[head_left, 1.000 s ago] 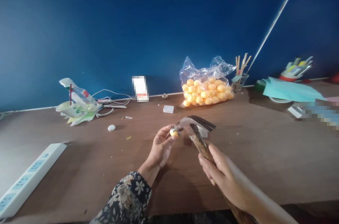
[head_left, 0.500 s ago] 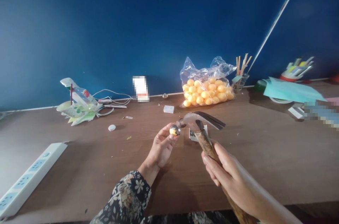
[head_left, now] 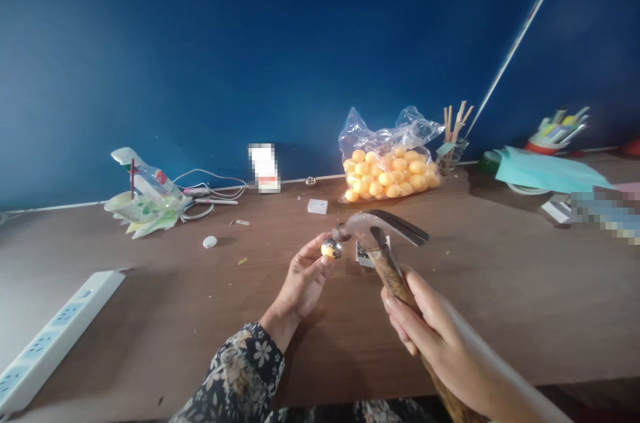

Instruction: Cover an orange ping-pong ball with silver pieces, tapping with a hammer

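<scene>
Between the thumb and fingers of my left hand (head_left: 306, 279) is a small yellow ball (head_left: 331, 248), partly covered with shiny silver pieces. My right hand (head_left: 420, 316) is wrapped around the wooden handle of a claw hammer (head_left: 387, 229). The hammer's striking face points left and is right at the ball's upper side; I cannot tell whether they touch. Its claw points right. Partly hidden behind the hammer, a small open white box (head_left: 365, 259) with dark, shiny contents lies on the brown table (head_left: 500, 289).
A clear bag of orange balls (head_left: 387, 176) stands by the blue wall, left of a glass with sticks (head_left: 454, 143). A small white box (head_left: 317, 206) and a round white piece (head_left: 210, 242) lie mid-table. The power strip (head_left: 60, 336) is at left, a turquoise sheet (head_left: 550, 173) at right.
The ball has turned slightly in my left fingers, and more of its silver side shows. The hammer has barely shifted; the whole view has moved a little.
</scene>
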The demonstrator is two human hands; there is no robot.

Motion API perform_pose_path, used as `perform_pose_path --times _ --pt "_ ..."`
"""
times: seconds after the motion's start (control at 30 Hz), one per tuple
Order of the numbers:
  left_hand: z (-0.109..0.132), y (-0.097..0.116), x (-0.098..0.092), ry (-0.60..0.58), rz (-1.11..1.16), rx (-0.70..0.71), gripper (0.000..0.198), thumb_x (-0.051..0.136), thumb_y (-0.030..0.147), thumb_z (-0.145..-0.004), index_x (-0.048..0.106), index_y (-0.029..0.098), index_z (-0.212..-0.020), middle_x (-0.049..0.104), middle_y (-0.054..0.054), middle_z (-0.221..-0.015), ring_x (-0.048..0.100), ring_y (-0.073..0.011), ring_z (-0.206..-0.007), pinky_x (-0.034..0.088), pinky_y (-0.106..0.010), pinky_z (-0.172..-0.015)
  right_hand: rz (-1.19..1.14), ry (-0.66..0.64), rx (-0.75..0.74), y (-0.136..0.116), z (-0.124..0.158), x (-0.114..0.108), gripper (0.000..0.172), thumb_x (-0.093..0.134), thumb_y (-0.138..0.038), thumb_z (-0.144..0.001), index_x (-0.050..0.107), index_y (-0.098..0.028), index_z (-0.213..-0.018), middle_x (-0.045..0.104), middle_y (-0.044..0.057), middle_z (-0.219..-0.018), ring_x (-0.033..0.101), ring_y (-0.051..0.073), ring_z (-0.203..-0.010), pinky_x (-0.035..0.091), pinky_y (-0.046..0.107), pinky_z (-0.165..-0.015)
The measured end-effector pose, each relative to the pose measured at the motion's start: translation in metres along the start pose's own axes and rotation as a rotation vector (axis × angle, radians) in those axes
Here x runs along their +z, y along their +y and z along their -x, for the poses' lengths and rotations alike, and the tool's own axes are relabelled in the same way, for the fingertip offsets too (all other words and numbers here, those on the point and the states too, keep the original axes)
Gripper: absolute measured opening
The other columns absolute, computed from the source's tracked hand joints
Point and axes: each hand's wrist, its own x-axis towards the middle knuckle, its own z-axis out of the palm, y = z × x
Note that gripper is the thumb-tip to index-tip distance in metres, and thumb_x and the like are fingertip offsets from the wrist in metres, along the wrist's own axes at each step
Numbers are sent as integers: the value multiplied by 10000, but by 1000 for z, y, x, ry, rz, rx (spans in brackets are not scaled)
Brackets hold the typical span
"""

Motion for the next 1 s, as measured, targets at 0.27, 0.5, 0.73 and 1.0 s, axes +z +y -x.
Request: perform_pose_path --times 0.27,0.5,0.73,1.0 --pt "-3 -2 -4 122 48 -13 340 752 132 -691 682 175 -1021 705 -35 -995 657 -124 -871 514 -239 -831 6 7 -4 5 -4 3 280 437 -474 -908 498 -204 -947 521 -15 -661 505 129 -564 457 263 -539" --pt "-3 0 -2 159 83 -31 379 759 132 -685 660 165 -1049 700 -35 -977 662 -114 -830 519 -233 -813 5 24 -10 0 -1 3 294 455 -498 -890 495 -208 -915 526 -4 -667 500 131 -554 450 256 -508" --pt "-1 0 1 149 77 -30 304 765 135 -680 666 156 -966 698 -31 -971 660 -115 -838 511 -236 -811 -35 -18 -3 4 -6 12 314 451 -520 -882 498 -211 -914 501 -21 -636 481 127 -525 442 258 -495" --pt "-4 -1 0 181 151 -41 263 778 176 -676 669 141 -913 711 -24 -875 665 -108 -777 531 -237 -798 -44 -2 18 6 -2 2 291 434 -495 -905 485 -209 -911 495 -30 -657 488 122 -565 444 253 -540"
